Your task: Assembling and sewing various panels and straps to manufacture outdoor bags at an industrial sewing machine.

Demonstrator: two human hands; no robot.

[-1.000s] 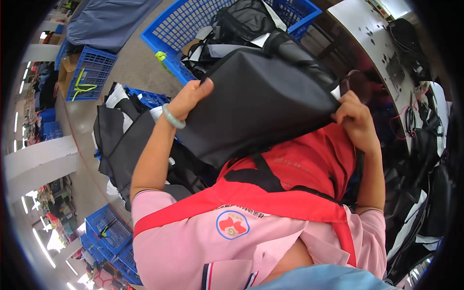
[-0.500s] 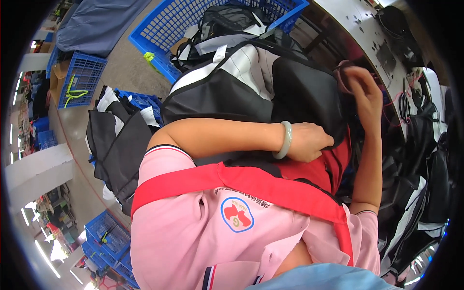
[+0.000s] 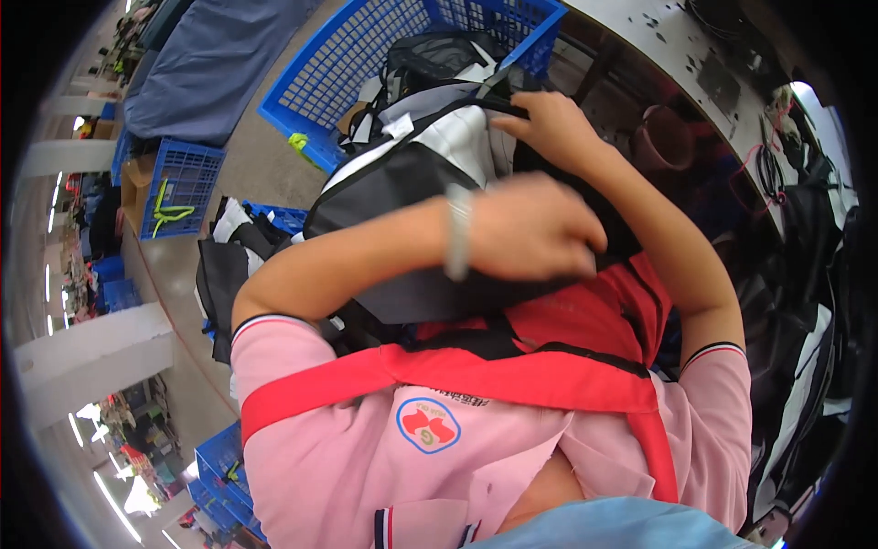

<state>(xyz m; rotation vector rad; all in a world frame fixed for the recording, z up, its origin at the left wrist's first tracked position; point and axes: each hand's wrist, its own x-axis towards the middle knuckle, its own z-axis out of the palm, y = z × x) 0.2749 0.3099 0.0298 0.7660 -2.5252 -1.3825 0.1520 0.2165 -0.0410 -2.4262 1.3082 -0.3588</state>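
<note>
A large black bag [image 3: 393, 188] with a white inside lies across my lap, partly over my red apron [image 3: 567, 316]. My right hand [image 3: 560, 130] reaches over its far side, fingers closed on the dark upper edge. My left hand [image 3: 535, 229], with a pale bangle [image 3: 458, 231] at the wrist, is over the bag's near right part. Its fingers look curled but are smeared by motion, so what they hold, if anything, does not show. The two arms hide much of the bag's right side.
Ahead stands a blue plastic crate [image 3: 315, 82] holding black and grey bags [image 3: 439, 59]. A worktable [image 3: 640, 41] runs along the upper right, with a dark red bucket [image 3: 663, 139] below it. Black and white pieces [image 3: 229, 284] lie at the left; dark fabric [image 3: 809, 256] hangs at the right.
My right hand has moved left from beside the bucket to the bag's far edge. My left hand has shifted up and left. The bag's right part has been pulled about.
</note>
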